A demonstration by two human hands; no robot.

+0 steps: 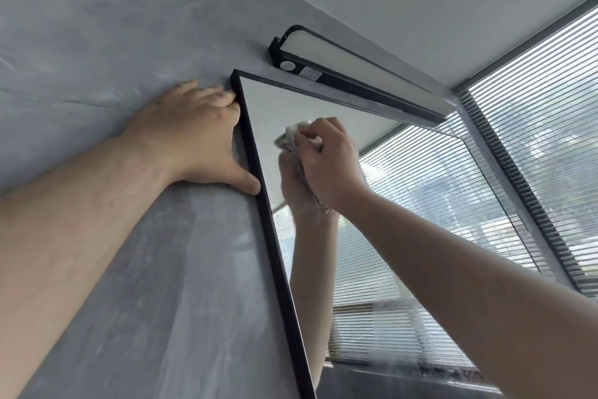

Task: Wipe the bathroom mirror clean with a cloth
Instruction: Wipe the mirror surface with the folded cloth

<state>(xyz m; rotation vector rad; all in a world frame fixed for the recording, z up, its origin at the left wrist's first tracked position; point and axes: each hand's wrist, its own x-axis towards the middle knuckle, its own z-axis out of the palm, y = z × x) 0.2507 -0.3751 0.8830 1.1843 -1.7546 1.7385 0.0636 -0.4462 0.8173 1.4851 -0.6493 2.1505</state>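
Observation:
The black-framed mirror [404, 204] hangs on a grey wall, seen steeply from below. My right hand [330, 159] grips a bunched white-grey cloth [291, 135] and presses it against the glass near the upper left corner. The hand and cloth are doubled by their reflection just below. My left hand [197, 136] lies flat on the wall, fingers and thumb against the mirror's left frame edge [259, 172] near the top corner. Streaks show low on the glass.
A black bar lamp [349, 75] is mounted just above the mirror's top edge. Window blinds [543, 127] fill the right side and are reflected in the glass. The grey wall [113, 26] runs left, with the white ceiling overhead.

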